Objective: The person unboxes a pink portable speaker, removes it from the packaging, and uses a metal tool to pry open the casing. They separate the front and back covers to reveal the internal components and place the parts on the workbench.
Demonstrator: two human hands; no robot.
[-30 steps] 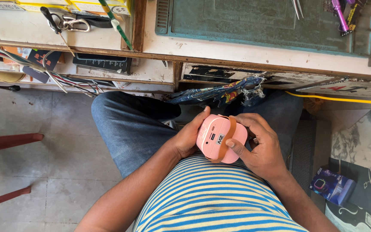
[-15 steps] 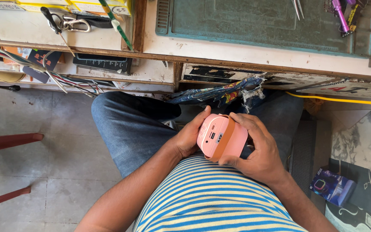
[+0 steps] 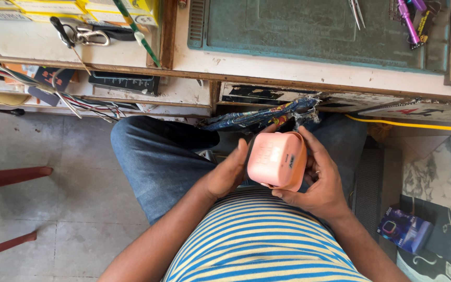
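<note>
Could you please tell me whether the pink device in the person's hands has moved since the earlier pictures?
Yes. The pink device has turned in the hands: its slotted face now shows less, but it sits in the same place below the bench edge.

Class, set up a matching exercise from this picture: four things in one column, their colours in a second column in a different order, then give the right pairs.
Things:
1. small rounded device held in both hands
2. work mat on the bench
3. cable under the bench edge
4. tool at the mat's right edge

Colours:
A. yellow
B. purple
C. pink
D. teal green

Pairs: 1-C, 2-D, 3-A, 4-B
</note>
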